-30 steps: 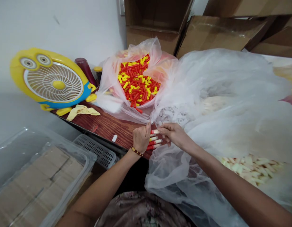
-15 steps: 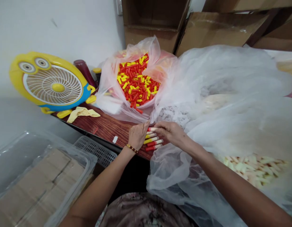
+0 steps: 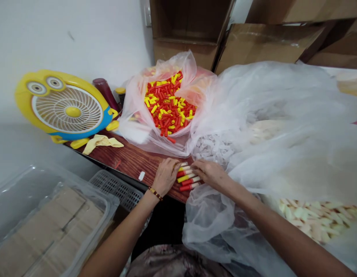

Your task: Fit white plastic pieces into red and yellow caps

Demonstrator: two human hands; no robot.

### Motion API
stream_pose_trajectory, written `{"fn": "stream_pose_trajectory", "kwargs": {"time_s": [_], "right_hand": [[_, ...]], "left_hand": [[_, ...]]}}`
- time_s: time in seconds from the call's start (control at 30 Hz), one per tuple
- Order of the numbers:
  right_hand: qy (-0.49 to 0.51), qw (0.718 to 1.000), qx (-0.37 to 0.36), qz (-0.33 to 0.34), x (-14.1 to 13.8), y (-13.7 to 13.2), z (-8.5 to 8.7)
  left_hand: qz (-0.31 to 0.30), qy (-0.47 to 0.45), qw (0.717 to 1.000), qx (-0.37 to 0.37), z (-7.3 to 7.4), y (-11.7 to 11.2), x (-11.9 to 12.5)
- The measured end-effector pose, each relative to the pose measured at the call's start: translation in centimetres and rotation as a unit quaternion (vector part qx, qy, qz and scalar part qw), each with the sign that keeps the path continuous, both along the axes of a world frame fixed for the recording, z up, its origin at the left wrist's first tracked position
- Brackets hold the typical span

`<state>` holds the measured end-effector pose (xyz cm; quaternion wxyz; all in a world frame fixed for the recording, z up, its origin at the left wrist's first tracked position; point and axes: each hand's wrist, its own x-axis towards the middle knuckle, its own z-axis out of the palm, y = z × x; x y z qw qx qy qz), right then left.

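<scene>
Your left hand (image 3: pixel 166 174) is curved beside the coloured ends of the short, slim red-and-white and yellow-and-white plastic-looking tubes (image 3: pixel 184 178), which lie side by side on the dark red-brown wood-grain tabletop (image 3: pixel 133 157). Your right hand (image 3: pixel 208 172) has its fingers bent at the white ends. Your fingertips are obscured; whether either hand grips a tube cannot be told. Expect each tube to be light, stiff, smooth and prone to rolling. Pinch the coloured barrel between thumb and forefinger.
</scene>
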<state>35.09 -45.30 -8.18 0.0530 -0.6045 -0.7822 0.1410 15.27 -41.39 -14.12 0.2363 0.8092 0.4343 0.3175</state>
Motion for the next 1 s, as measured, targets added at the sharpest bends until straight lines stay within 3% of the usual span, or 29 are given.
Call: {"fn": "stream_pose_trajectory", "kwargs": {"time_s": [0.17,0.3,0.47,0.6,0.7,0.87,1.0], "right_hand": [[0.017,1.0,-0.013,-0.009,0.7,0.2,1.5],[0.047,0.999,-0.017,-0.016,0.7,1.2,3.1],[0.046,0.999,0.022,-0.016,0.7,3.3,5.2],[0.038,0.998,0.053,0.004,0.8,5.6,6.5],[0.012,0.996,0.088,0.003,0.4,8.5,6.8],[-0.085,0.991,0.101,-0.001,-1.7,14.4,5.6],[-0.11,0.988,0.104,0.001,-3.0,17.8,3.8]], "left_hand": [[0.03,-0.033,0.999,0.002,0.5,0.9,0.4],[0.081,-0.036,0.996,0.014,2.1,3.5,1.5],[0.159,0.156,0.972,0.076,4.4,8.4,3.2],[0.118,0.322,0.933,0.11,4.7,10.8,3.9],[0.075,0.374,0.919,0.104,4.7,11.2,4.0],[0.035,0.356,0.928,0.104,5.0,11.7,3.3],[0.078,0.2,0.974,0.071,5.7,13.7,1.2]]}}
